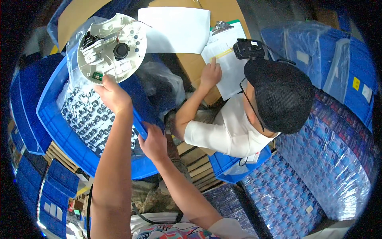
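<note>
My left hand (114,95) pinches the lower edge of a round white plastic housing (133,65), holding it up above a blue bin (49,107). The open inner side of the housing faces me. It carries a black round speaker (121,51) with a thin wire, a white and black bracket part (92,53) and a small green circuit board (97,75). Around the bin's right rim my right hand (154,142) is closed, its thumb on the edge. Rows of small black parts (85,119) lie in the bin under clear plastic, partly hidden by my left forearm.
At right a co-worker in a black cap (280,95) leans over papers on a clipboard (223,27), one hand (211,74) on them. A white sheet (175,30) lies on cardboard. Wrapped stacks of printed boxes (334,155) and blue bins (28,105) stand around.
</note>
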Demonstrator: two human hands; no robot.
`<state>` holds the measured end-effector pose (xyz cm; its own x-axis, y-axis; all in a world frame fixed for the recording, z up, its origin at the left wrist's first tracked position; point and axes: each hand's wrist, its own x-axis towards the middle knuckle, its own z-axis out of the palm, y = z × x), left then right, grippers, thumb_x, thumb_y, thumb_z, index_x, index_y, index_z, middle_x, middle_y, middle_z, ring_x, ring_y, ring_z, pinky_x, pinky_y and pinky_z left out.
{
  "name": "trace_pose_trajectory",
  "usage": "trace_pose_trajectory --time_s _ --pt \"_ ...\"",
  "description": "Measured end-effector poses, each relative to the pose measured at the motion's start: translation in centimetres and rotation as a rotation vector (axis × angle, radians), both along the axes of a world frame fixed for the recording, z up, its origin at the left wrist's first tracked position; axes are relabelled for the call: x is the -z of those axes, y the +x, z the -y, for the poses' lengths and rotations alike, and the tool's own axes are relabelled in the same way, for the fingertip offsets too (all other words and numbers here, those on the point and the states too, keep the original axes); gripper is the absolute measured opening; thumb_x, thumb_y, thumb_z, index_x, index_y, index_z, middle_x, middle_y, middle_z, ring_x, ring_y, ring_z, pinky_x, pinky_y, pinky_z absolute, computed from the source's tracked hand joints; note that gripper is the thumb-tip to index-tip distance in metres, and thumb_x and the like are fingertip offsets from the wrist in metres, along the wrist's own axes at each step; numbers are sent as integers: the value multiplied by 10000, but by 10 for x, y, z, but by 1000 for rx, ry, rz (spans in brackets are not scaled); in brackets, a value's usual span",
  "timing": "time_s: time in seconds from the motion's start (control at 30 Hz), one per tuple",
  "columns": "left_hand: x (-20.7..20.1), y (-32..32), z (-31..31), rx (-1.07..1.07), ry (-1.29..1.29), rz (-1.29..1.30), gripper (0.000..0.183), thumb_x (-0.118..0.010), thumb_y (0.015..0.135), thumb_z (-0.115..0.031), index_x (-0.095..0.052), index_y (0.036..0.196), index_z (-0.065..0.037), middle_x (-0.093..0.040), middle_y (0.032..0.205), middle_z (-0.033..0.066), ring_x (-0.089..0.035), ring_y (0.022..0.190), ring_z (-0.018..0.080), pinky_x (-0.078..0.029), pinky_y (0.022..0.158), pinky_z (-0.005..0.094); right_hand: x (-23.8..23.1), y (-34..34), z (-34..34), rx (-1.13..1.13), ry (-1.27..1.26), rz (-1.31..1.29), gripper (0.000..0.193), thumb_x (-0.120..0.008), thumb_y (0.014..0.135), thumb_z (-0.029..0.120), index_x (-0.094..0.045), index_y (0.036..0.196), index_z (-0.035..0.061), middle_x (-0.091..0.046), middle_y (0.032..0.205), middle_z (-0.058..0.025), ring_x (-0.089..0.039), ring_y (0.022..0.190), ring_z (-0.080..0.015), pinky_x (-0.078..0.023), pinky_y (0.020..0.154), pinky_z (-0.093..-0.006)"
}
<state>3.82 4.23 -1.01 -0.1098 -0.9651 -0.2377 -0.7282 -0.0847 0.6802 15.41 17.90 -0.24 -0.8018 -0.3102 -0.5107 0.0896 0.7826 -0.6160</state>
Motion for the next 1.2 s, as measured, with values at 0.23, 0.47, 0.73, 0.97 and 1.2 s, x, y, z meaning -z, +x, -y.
trace_pose_trajectory --time_s 0.23,0.47,0.73,0.97,1.2 --pt "-2 -2 2 -26 1 -60 515 -389 880 -366 -459 1084 102 -536 1045 284 -502 953 388 -355 891 415 2 2 2 11 -5 -14 380 -643 741 171 -554 1096 69 -598 927 -123 -583 891 -318 -493 766 -415" --pt "12 5 6 39 -63 -37 430 -406 904 -312 -464 1060 84 -541 973 227 -490 878 320 -369 862 400 0 1 -1 2 23 46 425 -675 716 175 -545 1110 84 -596 975 -119 -576 920 -305 -495 770 -410" --pt "18 9 14 36 -66 -100 498 -409 895 -367 -485 1099 82 -535 1035 227 -499 955 329 -354 897 399 -2 -1 0 -16 -6 76 473 -697 708 187 -518 1125 54 -572 969 -131 -561 925 -311 -500 775 -389" --pt "20 8 13 72 -120 -46 576 -370 877 -425 -509 1114 82 -509 1103 284 -469 1037 392 -331 927 409 2 1 -4 39 -58 45 463 -697 703 176 -528 1113 45 -560 958 -131 -556 915 -308 -501 766 -393" --pt "25 12 23 30 -114 58 604 -370 858 -461 -516 1143 51 -510 1153 273 -472 1078 377 -327 941 400 2 1 -5 17 -71 52 474 -693 697 166 -525 1120 32 -560 954 -136 -558 898 -313 -501 763 -386"
